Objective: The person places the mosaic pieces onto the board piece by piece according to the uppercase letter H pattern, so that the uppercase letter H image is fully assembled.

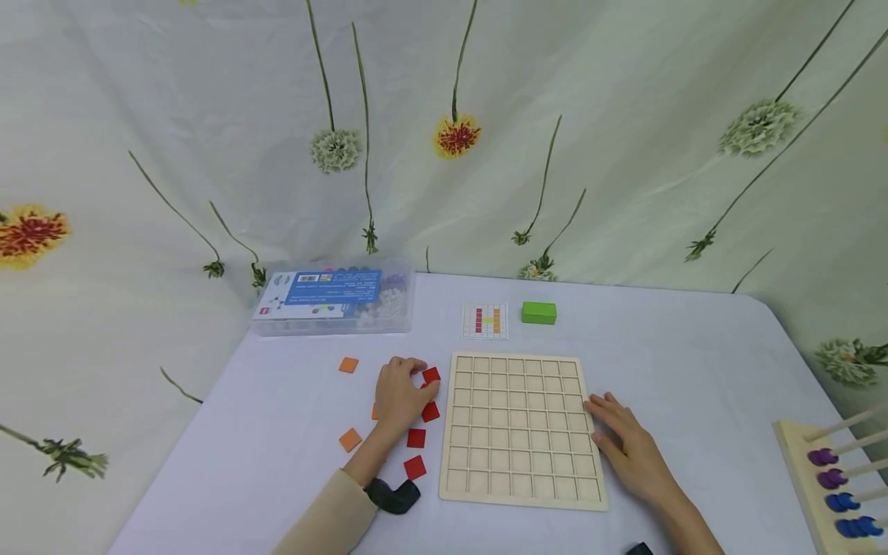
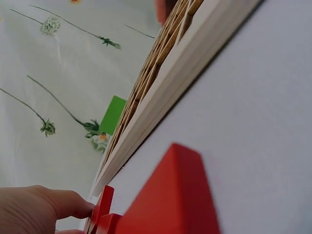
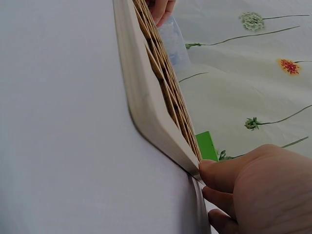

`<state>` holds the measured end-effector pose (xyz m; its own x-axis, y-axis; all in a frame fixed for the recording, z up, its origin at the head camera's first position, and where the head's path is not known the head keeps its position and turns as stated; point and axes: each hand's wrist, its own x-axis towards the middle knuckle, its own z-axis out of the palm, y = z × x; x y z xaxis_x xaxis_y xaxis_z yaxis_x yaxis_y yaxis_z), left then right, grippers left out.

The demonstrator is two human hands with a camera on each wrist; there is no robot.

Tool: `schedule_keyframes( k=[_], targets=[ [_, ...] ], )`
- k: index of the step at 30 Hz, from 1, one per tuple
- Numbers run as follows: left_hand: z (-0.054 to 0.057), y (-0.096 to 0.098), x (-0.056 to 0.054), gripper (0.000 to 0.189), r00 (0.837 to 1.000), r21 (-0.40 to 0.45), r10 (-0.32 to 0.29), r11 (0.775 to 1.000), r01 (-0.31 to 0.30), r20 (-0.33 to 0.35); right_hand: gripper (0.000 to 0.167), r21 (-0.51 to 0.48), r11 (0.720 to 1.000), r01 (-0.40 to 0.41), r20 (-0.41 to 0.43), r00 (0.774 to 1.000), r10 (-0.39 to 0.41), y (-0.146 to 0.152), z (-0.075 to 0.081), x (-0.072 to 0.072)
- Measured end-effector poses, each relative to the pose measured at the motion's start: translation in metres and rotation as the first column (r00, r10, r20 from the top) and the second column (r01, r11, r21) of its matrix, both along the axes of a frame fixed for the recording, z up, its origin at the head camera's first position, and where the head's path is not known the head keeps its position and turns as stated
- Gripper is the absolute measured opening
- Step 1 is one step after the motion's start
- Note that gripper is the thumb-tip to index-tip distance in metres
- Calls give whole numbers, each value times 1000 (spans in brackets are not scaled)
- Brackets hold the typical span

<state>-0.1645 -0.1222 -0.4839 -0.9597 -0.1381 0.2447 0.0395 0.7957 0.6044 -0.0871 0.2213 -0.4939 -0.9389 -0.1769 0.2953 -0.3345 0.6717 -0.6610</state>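
At the left side of a wooden grid board [image 1: 520, 432], my left hand [image 1: 402, 393] pinches a red square tile [image 1: 432, 375] between thumb and fingers. In the left wrist view the thumb presses against that tile's edge, with other red tiles [image 2: 165, 195] close by. More red tiles [image 1: 415, 467] lie in a loose column between the hand and the board. Orange tiles [image 1: 350, 440] are scattered left of the hand, one partly hidden beneath it. My right hand [image 1: 631, 451] rests at the board's right edge, fingertips touching the rim, fingers extended. The board's squares hold no tiles.
Behind the board lie a small pattern card [image 1: 486, 321] and a green block [image 1: 539, 312]. A clear plastic case [image 1: 333, 301] with a blue label stands at the back left. A wooden bead stand [image 1: 798, 478] is at the right edge. Flowered cloth [image 1: 444, 193] hangs behind the table.
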Motion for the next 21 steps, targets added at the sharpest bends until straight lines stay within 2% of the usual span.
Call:
schedule_keyframes(
  k=[8, 13, 17, 21],
  targets=[
    [-3, -1, -2, 21, 1000, 2, -3, 1000, 3, -26, 43, 6, 1000, 3, -8, 1000, -3, 0, -1, 0],
    [-2, -3, -3, 21, 1000, 82, -6, 997, 8, -26, 42, 12, 1000, 4, -17, 1000, -3, 0, -2, 0],
    [3, -3, -2, 22, 1000, 179, -26, 983, 27, -11, 43, 16, 1000, 0, -29, 1000, 1, 0, -3, 0],
    [13, 1, -1, 22, 996, 195, -88, 977, 88, -10, 42, 20, 1000, -2, -32, 999, 2, 1, -2, 0]
  ],
)
